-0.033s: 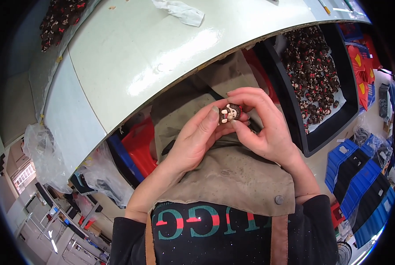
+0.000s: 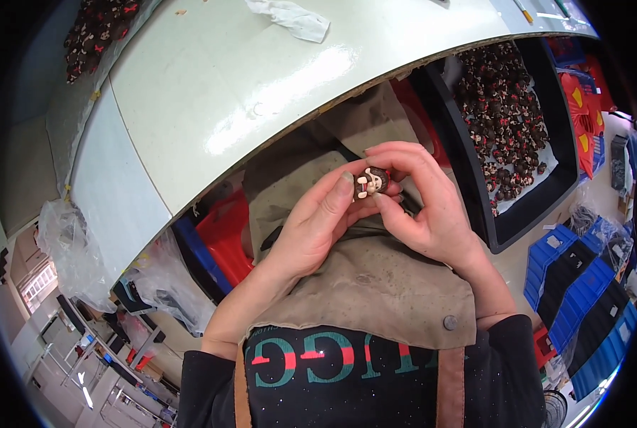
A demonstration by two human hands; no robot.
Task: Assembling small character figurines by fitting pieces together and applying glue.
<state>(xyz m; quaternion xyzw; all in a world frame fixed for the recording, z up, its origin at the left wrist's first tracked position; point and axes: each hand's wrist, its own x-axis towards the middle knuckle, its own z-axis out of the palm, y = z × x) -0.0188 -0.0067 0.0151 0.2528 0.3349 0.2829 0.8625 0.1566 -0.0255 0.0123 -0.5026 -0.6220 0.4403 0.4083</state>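
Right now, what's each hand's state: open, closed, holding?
Left hand: closed, holding a small brown figurine.
Right hand: closed on the same figurine.

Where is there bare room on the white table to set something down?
The white tabletop is bare between the crumpled white sheet and its near edge. Crowded: the black tray at right, covered with small figures; the brown-and-red heap at upper left; and around the held figurine, where the fingers close in.
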